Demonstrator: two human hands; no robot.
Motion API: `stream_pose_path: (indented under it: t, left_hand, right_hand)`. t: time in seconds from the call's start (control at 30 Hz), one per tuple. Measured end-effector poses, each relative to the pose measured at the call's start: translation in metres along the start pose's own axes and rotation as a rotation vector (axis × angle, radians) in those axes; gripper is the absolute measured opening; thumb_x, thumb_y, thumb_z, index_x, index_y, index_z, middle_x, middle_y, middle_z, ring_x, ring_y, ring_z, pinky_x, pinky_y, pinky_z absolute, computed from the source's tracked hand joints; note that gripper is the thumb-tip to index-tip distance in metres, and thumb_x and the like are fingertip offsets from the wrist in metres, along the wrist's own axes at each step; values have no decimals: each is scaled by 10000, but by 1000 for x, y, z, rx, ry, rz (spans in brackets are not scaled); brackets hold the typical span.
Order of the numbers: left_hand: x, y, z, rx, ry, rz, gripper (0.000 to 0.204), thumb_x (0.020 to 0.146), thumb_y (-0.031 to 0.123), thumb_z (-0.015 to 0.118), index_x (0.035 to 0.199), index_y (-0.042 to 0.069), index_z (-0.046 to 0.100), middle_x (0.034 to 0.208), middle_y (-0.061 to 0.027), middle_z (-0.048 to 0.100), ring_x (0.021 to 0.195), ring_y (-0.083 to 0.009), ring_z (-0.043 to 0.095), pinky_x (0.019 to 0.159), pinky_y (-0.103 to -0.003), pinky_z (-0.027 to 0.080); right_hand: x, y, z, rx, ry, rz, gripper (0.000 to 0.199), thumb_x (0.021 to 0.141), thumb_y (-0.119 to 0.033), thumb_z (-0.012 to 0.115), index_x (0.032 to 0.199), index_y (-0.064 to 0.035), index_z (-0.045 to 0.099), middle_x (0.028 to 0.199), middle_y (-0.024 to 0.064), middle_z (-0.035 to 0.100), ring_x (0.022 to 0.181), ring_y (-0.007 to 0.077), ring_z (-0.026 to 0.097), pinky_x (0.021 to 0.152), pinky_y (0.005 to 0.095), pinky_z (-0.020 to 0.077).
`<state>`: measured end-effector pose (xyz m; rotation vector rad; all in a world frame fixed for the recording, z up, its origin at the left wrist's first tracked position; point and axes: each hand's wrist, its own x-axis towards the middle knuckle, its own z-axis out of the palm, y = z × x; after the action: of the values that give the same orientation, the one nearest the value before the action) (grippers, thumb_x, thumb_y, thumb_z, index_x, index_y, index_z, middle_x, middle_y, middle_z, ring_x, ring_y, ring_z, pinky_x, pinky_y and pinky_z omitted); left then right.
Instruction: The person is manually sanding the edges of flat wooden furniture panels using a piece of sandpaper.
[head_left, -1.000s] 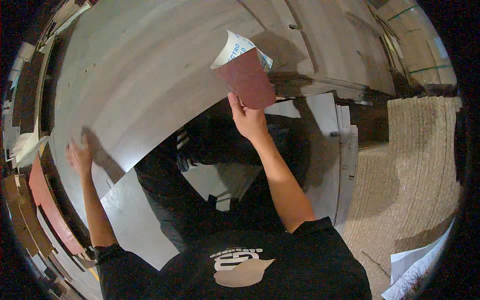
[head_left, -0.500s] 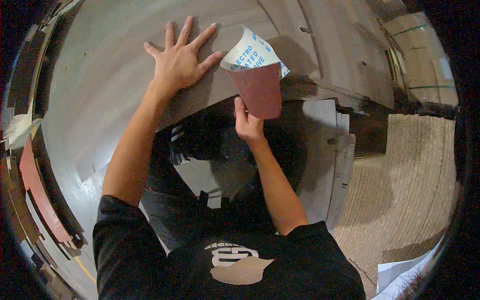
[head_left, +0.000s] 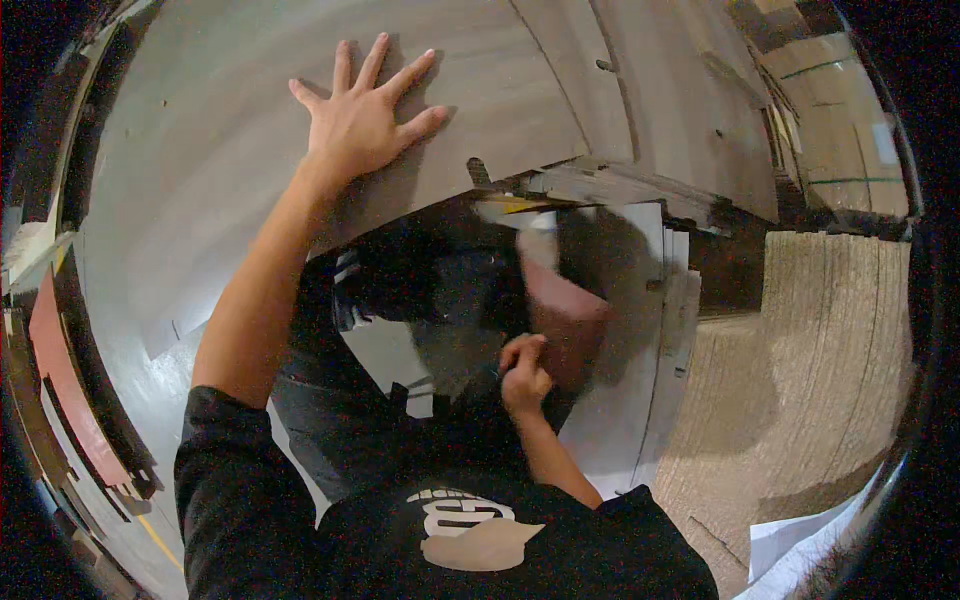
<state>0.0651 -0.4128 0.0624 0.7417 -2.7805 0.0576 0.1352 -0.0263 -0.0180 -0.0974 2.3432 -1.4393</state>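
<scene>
Clearly, the right hand grips a red-brown sheet.

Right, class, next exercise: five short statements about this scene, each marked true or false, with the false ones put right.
1. The left hand is spread out on the large grey-brown panel. True.
2. The right hand is empty. False: it holds a reddish-brown sheet, which is blurred in the picture.
3. A stack of tan boards is on the right side of the view. True.
4. The left sleeve is white. False: it is black.
5. The pinkish-red strip is on the right side of the view. False: it is on the left side.
</scene>
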Motion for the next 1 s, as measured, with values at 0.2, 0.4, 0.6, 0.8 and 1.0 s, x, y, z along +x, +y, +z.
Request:
stream_pose_path:
  t: [0.2,0.4,0.6,0.8,1.0]
  left_hand:
    - [0,-5,2,8,-23,-11,751,886,827,445,1562,541,284,1710,-33,200,1566,-421,115,1023,-909,108]
    - [1,-2,2,50,24,15,713,916,782,438,1563,504,323,1700,-56,237,1559,-432,145,1015,-910,113]
    - [3,2,-5,39,-3,-6,727,904,775,481,1562,548,269,1714,-24,195,1566,-420,128,1023,-910,109]
    - [4,8,-13,13,-6,-12,735,897,813,449,1559,534,296,1712,-26,197,1564,-422,135,1014,-912,111]
    - [0,-2,-16,65,56,33,750,894,840,389,1556,490,352,1692,-62,259,1545,-453,178,1010,-912,124]
  right_hand:
    - [86,-137,10,-135,170,-902,242,1053,-141,513,1100,34,673,1142,174,694,1055,297,668,979,366,486]
    - [162,-133,42,-476,-5,-1211,611,863,-140,723,1454,-161,570,1310,212,645,1351,468,476,1101,576,392]
    - [143,-120,55,-723,175,-1006,608,892,-227,723,1466,-120,554,1619,284,290,1479,499,253,1179,577,227]
    - [128,-82,82,-499,238,-936,372,972,-206,663,1304,-46,609,1284,228,633,1173,352,603,1021,469,445]
    - [140,-110,80,458,-444,-534,93,1043,-85,549,952,-65,550,709,5,526,596,107,491,531,275,392]
